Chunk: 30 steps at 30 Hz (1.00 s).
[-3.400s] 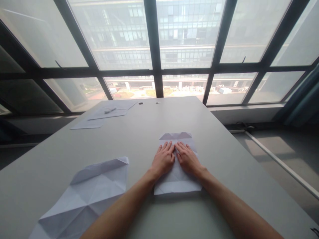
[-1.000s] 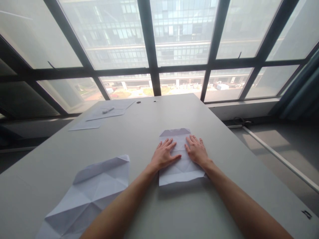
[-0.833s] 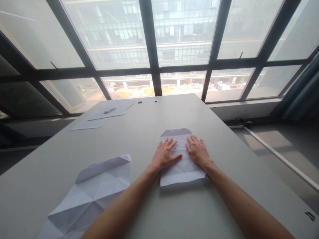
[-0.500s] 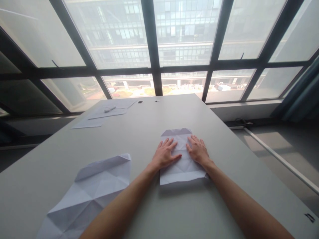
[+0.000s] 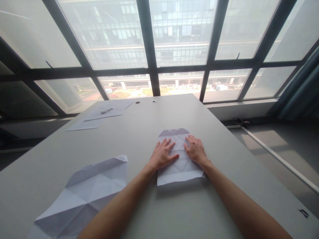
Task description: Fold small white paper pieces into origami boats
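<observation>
A creased sheet of white paper [image 5: 180,171] lies on the table before me, its far edge folded over in a strip with slanted corners. My left hand [image 5: 163,153] rests on the paper's left side, fingers spread. On its right side lies my right hand [image 5: 196,149], fingers stretched out and pressing flat. Between the two hands the creased middle of the sheet shows. The near edge lifts slightly off the table. A second, larger creased sheet of paper [image 5: 99,182] lies to the left, partly hidden behind my left forearm.
The white table [image 5: 142,136] reaches toward large windows. At its far left lie flat white sheets [image 5: 114,113] with a small white object [image 5: 107,110] on top. Two round holes sit near the far edge. A black mark [image 5: 303,212] is at the near right.
The view has shifted slightly, so everything sits a little further left. Both hands stay flat on the paper in nearly the same place.
</observation>
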Each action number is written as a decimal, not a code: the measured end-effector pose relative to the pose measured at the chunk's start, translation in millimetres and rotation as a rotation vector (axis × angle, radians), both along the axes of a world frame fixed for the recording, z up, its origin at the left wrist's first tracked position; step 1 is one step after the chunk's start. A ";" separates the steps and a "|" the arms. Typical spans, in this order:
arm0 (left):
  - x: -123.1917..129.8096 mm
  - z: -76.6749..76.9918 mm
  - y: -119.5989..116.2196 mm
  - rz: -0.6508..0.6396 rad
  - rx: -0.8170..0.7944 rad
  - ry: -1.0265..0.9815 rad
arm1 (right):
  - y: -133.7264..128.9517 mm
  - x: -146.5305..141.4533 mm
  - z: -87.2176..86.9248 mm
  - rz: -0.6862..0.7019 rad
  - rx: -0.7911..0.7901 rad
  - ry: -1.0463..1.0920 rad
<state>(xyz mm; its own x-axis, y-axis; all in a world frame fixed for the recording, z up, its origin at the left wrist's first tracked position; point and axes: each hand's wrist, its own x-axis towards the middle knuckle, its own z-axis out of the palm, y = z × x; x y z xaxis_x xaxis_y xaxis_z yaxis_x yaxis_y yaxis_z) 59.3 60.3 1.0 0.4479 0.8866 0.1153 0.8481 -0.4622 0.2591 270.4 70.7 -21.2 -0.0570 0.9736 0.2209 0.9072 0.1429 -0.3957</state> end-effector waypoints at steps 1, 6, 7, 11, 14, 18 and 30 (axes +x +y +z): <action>-0.2 -0.1 0.0 0.001 -0.001 -0.006 | 0.0 -0.1 0.3 0.000 0.001 -0.004; -0.9 -3.1 0.6 0.010 0.013 -0.058 | -0.8 -1.3 2.4 0.010 -0.019 -0.029; -0.9 -4.2 0.9 0.014 0.023 -0.073 | -0.7 -1.4 2.7 0.014 -0.028 -0.034; -0.8 -8.4 2.8 0.033 0.061 -0.110 | 2.7 -0.2 3.3 0.035 -0.065 0.001; -1.0 -9.4 4.2 0.034 0.066 -0.110 | 8.7 2.5 2.3 0.013 -0.081 0.139; -1.4 -8.6 5.6 0.023 0.069 -0.119 | 15.1 12.9 0.1 -0.052 -0.022 0.576; 0.8 -5.4 0.7 -0.058 0.119 -0.119 | -5.7 21.5 1.3 0.302 0.253 0.381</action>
<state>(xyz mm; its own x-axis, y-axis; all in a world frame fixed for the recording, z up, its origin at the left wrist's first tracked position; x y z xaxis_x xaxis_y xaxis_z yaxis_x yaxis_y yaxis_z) 60.1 61.1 -4.4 0.4746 0.8369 0.2728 0.7859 -0.5425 0.2969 292.0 65.0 -19.8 -0.1959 0.8404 0.5054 0.6104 0.5078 -0.6079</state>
